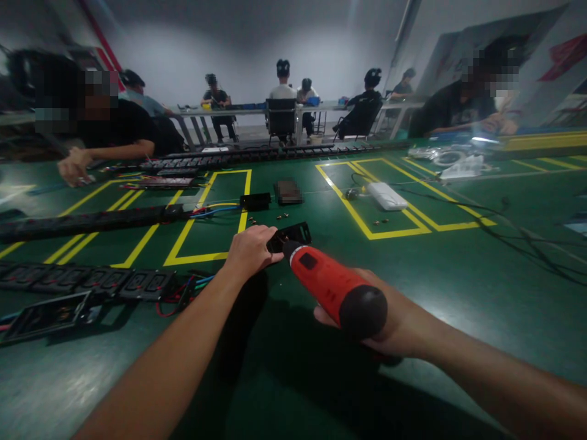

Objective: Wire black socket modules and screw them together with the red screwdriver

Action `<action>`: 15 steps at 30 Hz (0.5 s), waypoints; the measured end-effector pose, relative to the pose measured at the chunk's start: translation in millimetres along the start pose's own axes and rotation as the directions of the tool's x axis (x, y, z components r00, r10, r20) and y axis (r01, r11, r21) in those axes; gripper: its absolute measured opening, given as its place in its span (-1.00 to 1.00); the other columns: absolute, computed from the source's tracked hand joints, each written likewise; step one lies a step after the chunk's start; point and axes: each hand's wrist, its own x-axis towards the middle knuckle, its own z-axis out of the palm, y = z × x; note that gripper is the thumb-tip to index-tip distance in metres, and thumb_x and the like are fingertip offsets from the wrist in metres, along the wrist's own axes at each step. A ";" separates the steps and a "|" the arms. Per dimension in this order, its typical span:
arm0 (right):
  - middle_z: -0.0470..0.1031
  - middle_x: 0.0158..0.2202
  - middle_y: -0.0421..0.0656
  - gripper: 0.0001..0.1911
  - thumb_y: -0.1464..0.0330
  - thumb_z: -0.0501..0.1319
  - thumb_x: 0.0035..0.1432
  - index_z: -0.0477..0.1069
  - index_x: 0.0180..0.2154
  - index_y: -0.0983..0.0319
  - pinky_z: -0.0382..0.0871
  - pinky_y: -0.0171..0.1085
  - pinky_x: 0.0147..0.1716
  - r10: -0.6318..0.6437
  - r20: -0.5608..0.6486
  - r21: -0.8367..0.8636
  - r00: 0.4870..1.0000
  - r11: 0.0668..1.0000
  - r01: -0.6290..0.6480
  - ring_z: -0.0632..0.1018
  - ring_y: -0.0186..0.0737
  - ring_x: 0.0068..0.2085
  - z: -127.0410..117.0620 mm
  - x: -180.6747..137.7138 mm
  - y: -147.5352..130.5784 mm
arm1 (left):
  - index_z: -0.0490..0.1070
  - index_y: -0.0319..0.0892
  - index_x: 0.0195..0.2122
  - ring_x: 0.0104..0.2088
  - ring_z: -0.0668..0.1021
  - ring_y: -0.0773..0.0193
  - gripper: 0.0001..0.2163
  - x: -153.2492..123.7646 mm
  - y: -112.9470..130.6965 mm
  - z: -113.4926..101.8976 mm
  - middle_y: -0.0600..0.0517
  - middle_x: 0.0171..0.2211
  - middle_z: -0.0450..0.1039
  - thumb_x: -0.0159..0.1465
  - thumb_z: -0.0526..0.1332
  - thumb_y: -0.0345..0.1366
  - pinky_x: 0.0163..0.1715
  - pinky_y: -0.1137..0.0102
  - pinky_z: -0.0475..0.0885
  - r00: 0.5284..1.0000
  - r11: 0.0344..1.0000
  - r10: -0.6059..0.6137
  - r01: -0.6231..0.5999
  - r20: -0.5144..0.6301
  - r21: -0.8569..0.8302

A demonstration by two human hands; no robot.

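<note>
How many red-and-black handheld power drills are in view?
1: the red-and-black handheld power drill, held in the right hand, its tip at the black rectangular piece in the left hand. Others may be hidden.

The drill (330,284) hides most of its own grip and some of the right hand (398,315). Whether its tip touches the black part (299,233) is too small to tell; the left hand (250,252) covers that part's left end. Two strips (92,223) run past the left edge. The loose bits (281,216) are too tiny to identify.
</note>
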 end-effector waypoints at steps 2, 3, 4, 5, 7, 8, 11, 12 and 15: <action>0.51 -0.41 -0.16 -0.89 0.47 0.28 0.01 0.40 -0.36 0.21 0.31 -0.29 -0.41 -0.029 0.024 -0.300 0.999 0.953 0.035 0.52 -0.20 -0.39 -15.5 -1.3 -1.3 | 0.48 -0.15 0.02 -0.05 0.56 0.02 -0.56 0.3 0.5 -0.6 -0.10 -0.07 0.56 0.17 0.31 -0.06 -0.12 0.24 0.47 1.000 1.000 0.008 -0.008 -0.001 0.002; 0.52 -0.41 -0.15 -0.87 0.50 0.26 0.00 0.42 -0.34 0.21 0.29 -0.29 -0.43 -0.015 0.021 -0.417 1.000 0.909 0.023 0.53 -0.19 -0.40 -18.7 -2.1 -1.1 | 0.48 -0.16 0.01 -0.06 0.56 0.02 -0.56 0.4 0.8 -1.1 -0.10 -0.07 0.56 0.17 0.31 -0.03 -0.13 0.24 0.47 1.000 1.000 0.011 -0.011 0.000 0.007; 0.53 -0.41 -0.14 -0.82 0.52 0.24 0.01 0.43 -0.29 0.21 0.28 -0.28 -0.44 0.003 0.006 -0.507 1.000 0.862 0.000 0.54 -0.18 -0.41 -19.2 -3.0 -0.1 | 0.48 -0.16 0.01 -0.07 0.56 0.02 -0.55 0.4 1.3 -1.7 -0.10 -0.07 0.56 0.17 0.30 -0.02 -0.15 0.24 0.47 1.000 1.000 0.015 -0.015 0.002 0.014; 0.54 -0.39 -0.13 -0.76 0.52 0.23 0.02 0.44 -0.22 0.20 0.27 -0.28 -0.43 0.017 -0.017 -0.573 1.000 0.819 -0.024 0.56 -0.16 -0.39 -17.5 -4.0 1.8 | 0.47 -0.15 0.01 -0.07 0.56 0.02 -0.54 0.4 1.9 -2.4 -0.10 -0.07 0.56 0.17 0.30 0.00 -0.16 0.25 0.47 1.000 1.000 0.018 -0.018 0.003 0.021; 0.57 -0.33 -0.10 -0.65 0.52 0.20 0.06 0.42 -0.08 0.18 0.27 -0.25 -0.40 0.032 -0.065 -0.653 0.997 0.754 -0.067 0.59 -0.09 -0.34 -10.5 -6.3 6.6 | 0.47 -0.15 0.01 -0.08 0.56 0.03 -0.54 0.2 3.4 -3.8 -0.09 -0.08 0.56 0.17 0.30 0.01 -0.18 0.26 0.46 1.000 0.999 0.029 -0.029 0.000 0.032; 0.57 -0.30 -0.07 -0.65 0.50 0.19 0.08 0.41 -0.05 0.18 0.27 -0.23 -0.40 0.039 -0.076 -0.678 0.996 0.730 -0.080 0.60 -0.05 -0.31 -6.8 -7.5 8.6 | 0.47 -0.15 0.00 -0.08 0.56 0.03 -0.55 -0.1 4.2 -4.6 -0.09 -0.09 0.56 0.17 0.30 0.01 -0.19 0.26 0.46 0.999 0.999 0.039 -0.039 -0.002 0.035; 0.57 -0.29 -0.02 -0.69 0.43 0.18 0.10 0.39 -0.07 0.21 0.25 -0.19 -0.41 0.059 -0.058 -0.697 0.997 0.712 -0.083 0.60 0.03 -0.30 -0.4 -11.5 8.4 | 0.48 -0.15 -0.03 -0.10 0.55 0.03 -0.57 -1.1 6.6 -6.5 -0.09 -0.14 0.56 0.19 0.28 0.02 -0.20 0.26 0.45 0.997 0.996 0.082 -0.082 0.005 0.041; 0.57 -0.30 -0.03 -0.71 0.41 0.20 0.10 0.38 -0.09 0.22 0.25 -0.20 -0.42 0.065 -0.049 -0.683 0.997 0.726 -0.081 0.59 0.02 -0.31 -0.3 -12.5 5.8 | 0.48 -0.15 -0.04 -0.10 0.55 0.03 -0.58 -1.5 7.2 -7.0 -0.09 -0.15 0.56 0.20 0.27 0.02 -0.20 0.26 0.44 0.996 0.995 0.093 -0.094 0.010 0.044; 0.56 -0.35 -0.07 -0.80 0.38 0.20 0.10 0.37 -0.18 0.20 0.21 -0.26 -0.48 0.092 -0.052 -0.648 0.994 0.754 -0.103 0.57 -0.09 -0.39 -3.2 -13.6 -5.8 | 0.47 -0.15 -0.04 -0.10 0.54 0.03 -0.61 -2.5 7.9 -7.9 -0.08 -0.17 0.56 0.21 0.26 -0.01 -0.20 0.26 0.43 0.994 0.992 0.112 -0.113 0.019 0.055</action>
